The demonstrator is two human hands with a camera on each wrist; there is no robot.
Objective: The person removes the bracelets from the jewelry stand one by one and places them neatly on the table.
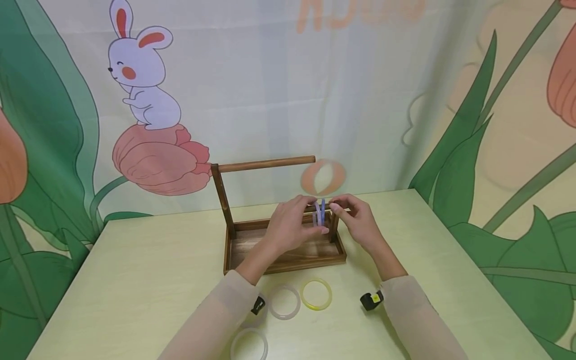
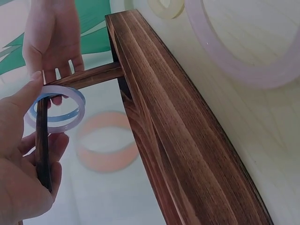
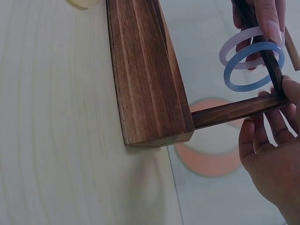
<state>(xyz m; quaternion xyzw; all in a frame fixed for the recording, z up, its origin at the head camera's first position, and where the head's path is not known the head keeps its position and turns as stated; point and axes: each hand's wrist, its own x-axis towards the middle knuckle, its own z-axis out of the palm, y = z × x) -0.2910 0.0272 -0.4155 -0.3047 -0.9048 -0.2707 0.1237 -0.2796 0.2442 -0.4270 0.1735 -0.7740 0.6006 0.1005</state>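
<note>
A lilac bangle (image 1: 318,216) and a blue bangle (image 3: 229,83) hang side by side round the lower bar of a dark wooden stand (image 1: 292,267). My left hand (image 1: 288,224) holds the lilac bangle between thumb and fingers, with the bar passing through its grasp. The blue bangle is on the side nearer the post (image 3: 225,112). At the corner where this post meets the bar, my right hand (image 1: 360,222) grips the wood with thumb and fingers. In the left wrist view, the left thumb touches the lilac bangle's upper edge.
In front of the stand lie a yellow bangle (image 1: 316,308) and a pale bangle (image 1: 284,317). Another pale bangle (image 1: 265,345) is cut off at the bottom edge, and one more is partly under the left sleeve. A higher bar (image 1: 270,164) juts from the stand's tall left post.
</note>
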